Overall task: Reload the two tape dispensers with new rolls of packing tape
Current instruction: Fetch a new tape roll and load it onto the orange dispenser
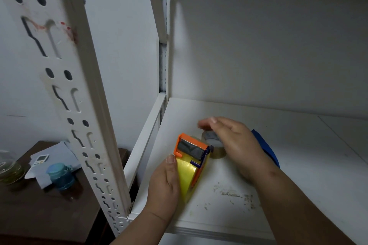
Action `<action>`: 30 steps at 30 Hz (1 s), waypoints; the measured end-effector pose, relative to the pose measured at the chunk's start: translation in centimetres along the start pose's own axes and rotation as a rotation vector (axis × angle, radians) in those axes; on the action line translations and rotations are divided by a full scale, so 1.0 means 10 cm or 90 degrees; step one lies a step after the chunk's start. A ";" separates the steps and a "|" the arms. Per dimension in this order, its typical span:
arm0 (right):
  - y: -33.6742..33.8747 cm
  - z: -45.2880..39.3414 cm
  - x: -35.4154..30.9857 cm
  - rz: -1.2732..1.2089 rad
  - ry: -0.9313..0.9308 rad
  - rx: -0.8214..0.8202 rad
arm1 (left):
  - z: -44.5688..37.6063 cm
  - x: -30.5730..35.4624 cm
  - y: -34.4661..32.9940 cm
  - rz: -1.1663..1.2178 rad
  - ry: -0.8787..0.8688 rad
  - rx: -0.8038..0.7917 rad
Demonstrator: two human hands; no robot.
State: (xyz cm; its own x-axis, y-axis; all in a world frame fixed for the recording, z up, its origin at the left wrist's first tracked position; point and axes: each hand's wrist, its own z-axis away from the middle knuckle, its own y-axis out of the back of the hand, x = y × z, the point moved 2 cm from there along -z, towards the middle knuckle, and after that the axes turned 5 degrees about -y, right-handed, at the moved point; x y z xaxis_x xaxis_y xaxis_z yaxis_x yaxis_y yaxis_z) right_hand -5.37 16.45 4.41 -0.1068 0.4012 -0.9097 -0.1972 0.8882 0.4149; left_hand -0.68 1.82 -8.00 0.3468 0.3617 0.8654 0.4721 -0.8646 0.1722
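Nearest the camera, both forearms reach in from the bottom edge over the white shelf board (298, 165), whose front part carries a patch of dirty scuff marks (237, 195). The left hand (165, 181) grips the orange plastic tape dispenser loaded with a yellow roll of packing tape (189, 165) — thumb lying along its near side, fingers curled round under it — and holds it at the left part of the shelf with the grey roller end pointing away from the person. Just beyond and to the right, touching the dispenser's far end, a clear roll of packing tape (214, 146) stands on the shelf board. The right hand (237, 141) lies over this roll with its fingers stretched out and blurred; whether they press on it or only hover I cannot tell. Behind the right wrist a blue plastic object (267, 149) shows, mostly hidden.

Off to the left, past the white perforated metal upright (79, 105), a dark brown wooden desk (39, 215) sits lower down — on it a blue lidded jar (60, 175), a white remote control (38, 162) on white papers, and a glass jar (9, 167).
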 end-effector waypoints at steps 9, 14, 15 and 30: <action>-0.06 0.15 0.01 0.063 -0.005 -0.185 | -0.10 0.10 -0.03 -0.045 0.052 -0.030; -0.01 0.07 0.11 -0.026 -0.055 -0.182 | -0.13 0.16 -0.07 -0.065 0.062 -0.037; 0.00 0.06 0.13 -0.040 -0.059 -0.183 | -0.14 0.19 -0.07 -0.067 0.069 -0.039; -0.09 -0.07 0.54 -0.065 -0.090 0.068 | -0.31 0.23 -0.10 -0.059 0.193 -0.092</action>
State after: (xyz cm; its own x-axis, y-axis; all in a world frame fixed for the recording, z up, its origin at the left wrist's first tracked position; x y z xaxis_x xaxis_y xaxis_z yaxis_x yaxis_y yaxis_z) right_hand -6.47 17.67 -0.89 0.0481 0.3291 -0.9431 -0.0943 0.9415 0.3237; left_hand -2.88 2.47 -4.78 0.0408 0.3388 0.9400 0.3635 -0.8813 0.3019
